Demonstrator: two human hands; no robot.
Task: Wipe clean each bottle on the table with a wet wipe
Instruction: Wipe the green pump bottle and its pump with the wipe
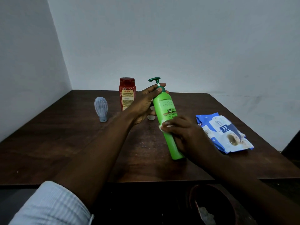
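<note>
- Two hands share the green pump bottle, tilted at table centre, base resting on the wood, pump toward 12 o'clock.
- Left hand grips its neck; right hand presses a wet wipe around the lower body.
- Better: rotate the bottle with the neck hand so the wipe covers every side.
- Red bottle at 11 o'clock, wipes pack at 3 o'clock.

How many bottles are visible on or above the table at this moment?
3, maybe 4. The green pump bottle is gripped in both hands at centre; the red bottle stands behind; the pale blue bottle stands far left. A small white object, mostly hidden, might be another.
</note>
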